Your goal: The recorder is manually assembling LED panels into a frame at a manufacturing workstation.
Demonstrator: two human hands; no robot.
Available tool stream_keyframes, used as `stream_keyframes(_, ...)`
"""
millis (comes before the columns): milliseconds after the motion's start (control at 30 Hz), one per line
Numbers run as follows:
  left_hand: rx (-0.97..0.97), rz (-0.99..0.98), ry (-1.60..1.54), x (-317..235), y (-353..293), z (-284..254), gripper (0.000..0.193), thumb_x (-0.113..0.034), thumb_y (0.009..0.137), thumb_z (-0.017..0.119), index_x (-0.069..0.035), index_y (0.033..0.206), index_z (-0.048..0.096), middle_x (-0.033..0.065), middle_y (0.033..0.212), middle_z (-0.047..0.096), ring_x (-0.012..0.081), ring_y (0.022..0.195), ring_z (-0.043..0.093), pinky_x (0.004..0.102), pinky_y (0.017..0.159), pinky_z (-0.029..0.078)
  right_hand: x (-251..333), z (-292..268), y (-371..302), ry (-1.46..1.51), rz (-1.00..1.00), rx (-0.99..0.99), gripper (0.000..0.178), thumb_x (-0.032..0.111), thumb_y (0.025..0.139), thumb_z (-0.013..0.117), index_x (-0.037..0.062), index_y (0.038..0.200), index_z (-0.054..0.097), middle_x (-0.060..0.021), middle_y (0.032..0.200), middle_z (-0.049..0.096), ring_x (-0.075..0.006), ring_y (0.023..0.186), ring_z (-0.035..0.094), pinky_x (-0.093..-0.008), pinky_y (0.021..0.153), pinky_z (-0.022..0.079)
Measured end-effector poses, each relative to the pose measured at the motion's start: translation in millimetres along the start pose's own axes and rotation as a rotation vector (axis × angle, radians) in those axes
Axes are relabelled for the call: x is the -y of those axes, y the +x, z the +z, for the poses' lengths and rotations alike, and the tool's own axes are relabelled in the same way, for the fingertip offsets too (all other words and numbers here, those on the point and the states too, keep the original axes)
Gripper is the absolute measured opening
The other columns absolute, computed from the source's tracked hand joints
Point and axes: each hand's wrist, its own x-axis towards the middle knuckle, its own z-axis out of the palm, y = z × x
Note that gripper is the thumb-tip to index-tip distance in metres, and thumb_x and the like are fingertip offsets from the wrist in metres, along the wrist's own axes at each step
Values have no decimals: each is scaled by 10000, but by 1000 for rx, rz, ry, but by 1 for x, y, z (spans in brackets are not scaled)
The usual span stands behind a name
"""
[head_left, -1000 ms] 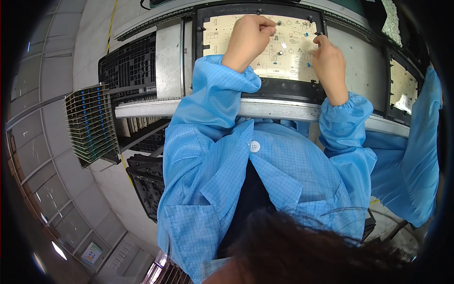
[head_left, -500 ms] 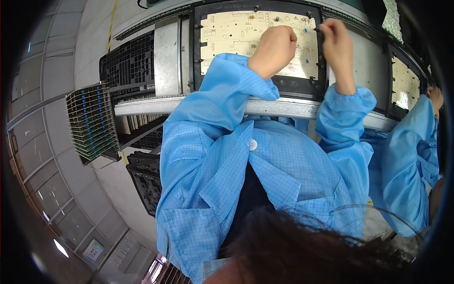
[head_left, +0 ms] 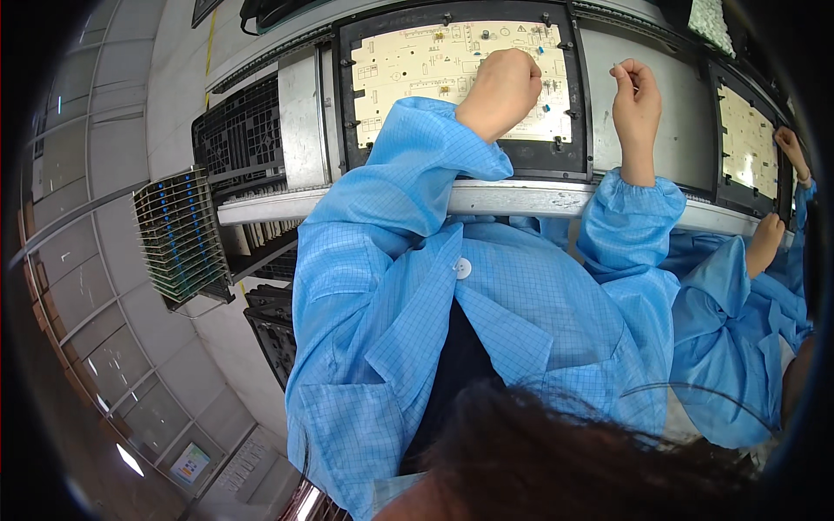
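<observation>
A cream circuit board [head_left: 391, 95] sits in a black frame [head_left: 580, 130] on a metal conveyor rail. My left hand [head_left: 502, 91] is over the right half of the board, fingers curled together at its surface. What those fingers hold, if anything, is hidden. Small blue components [head_left: 546, 108] stand on the board near this hand. My right hand [head_left: 637, 100] is raised beyond the frame's right edge, above the grey metal bed. Its thumb and fingers are pinched together, with something too small to make out at the tips.
Another framed board [head_left: 745, 148] lies farther right, with a co-worker's hands [head_left: 764, 243] beside it. At left stands a rack of stacked boards [head_left: 181, 239] next to black plastic trays [head_left: 239, 126]. The silver front rail [head_left: 521, 200] runs between my body and the boards.
My right hand has moved right, away from the frame's edge. The framed board sits slightly farther left under my left hand, which stays nearly in place. The co-worker's hands have shifted.
</observation>
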Motion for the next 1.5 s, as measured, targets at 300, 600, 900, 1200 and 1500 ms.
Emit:
stream_keyframes(300,28,-12,-12,-1,2,-1,148,-38,771,589,56,782,701,243,758,663,376,760,664,425,760,525,-2,0,-2,24,2,-25,144,124,920,601,13,1006,631,-51,875,666,-104,812,593,-233,711,453)
stream_keyframes(600,22,66,87,7,5,10,144,-73,783,622,28,831,713,217,773,678,347,714,670,383,673,536,1,1,-4,-15,-33,-43,143,129,928,592,18,1011,627,-42,887,671,-101,814,595,-232,719,456)
stream_keyframes(900,-47,213,197,-4,2,5,172,-5,741,616,45,889,689,253,778,653,409,789,646,471,792,512,-7,-6,4,166,0,97,132,102,926,621,-12,993,620,-51,882,673,-101,820,608,-231,724,468)
stream_keyframes(1200,-48,283,385,57,5,-49,174,-104,780,707,-120,946,754,119,1090,555,320,1097,434,374,969,435,160,47,62,54,-707,176,157,72,873,624,-7,982,704,-106,693,656,-179,640,628,-277,615,489)
stream_keyframes(1500,-123,404,375,67,9,-42,62,-62,750,697,-53,810,711,74,1022,581,289,1069,474,351,936,454,106,24,75,-430,-924,276,212,73,901,605,20,1104,632,-168,1021,664,-268,944,638,-324,787,515)
